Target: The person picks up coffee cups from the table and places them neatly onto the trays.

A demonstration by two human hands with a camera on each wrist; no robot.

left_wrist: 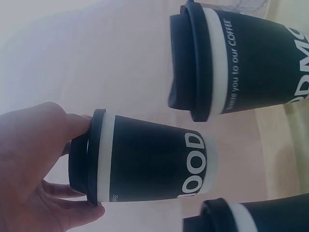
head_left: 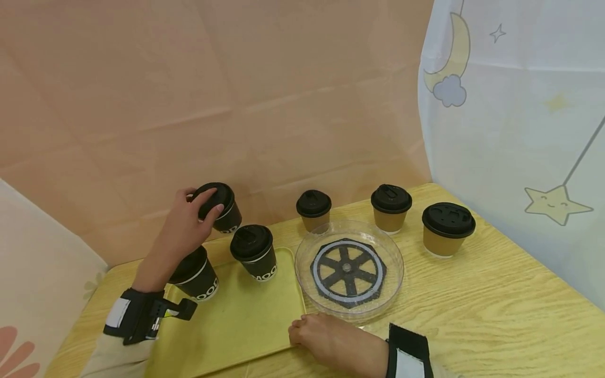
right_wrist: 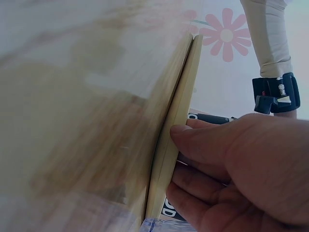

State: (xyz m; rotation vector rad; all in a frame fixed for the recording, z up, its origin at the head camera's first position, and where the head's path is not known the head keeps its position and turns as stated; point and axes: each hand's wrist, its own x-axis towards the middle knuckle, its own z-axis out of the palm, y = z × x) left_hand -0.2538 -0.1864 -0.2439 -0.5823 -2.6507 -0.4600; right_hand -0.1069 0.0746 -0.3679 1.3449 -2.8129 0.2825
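Observation:
My left hand (head_left: 181,226) grips a black paper coffee cup (head_left: 229,218) by its lid, at the back left. In the left wrist view, thumb and fingers spread around the lid rim of this upright cup (left_wrist: 149,157). Two more black lidded cups stand on the yellow tray (head_left: 236,320): one (head_left: 257,257) at its back right, another (head_left: 200,281) at its left, partly hidden by my forearm. My right hand (head_left: 333,336) pinches the tray's front right edge. The right wrist view shows the thumb on the tray rim (right_wrist: 169,145), fingers curled on the other side.
A round clear dish (head_left: 302,283) with a black spoked base stands right of the tray. Behind and beside it are three brown cups with black lids: a small one (head_left: 314,218), a medium one (head_left: 389,218) and a wide one (head_left: 444,241). Cloth walls border the wooden table (head_left: 496,315).

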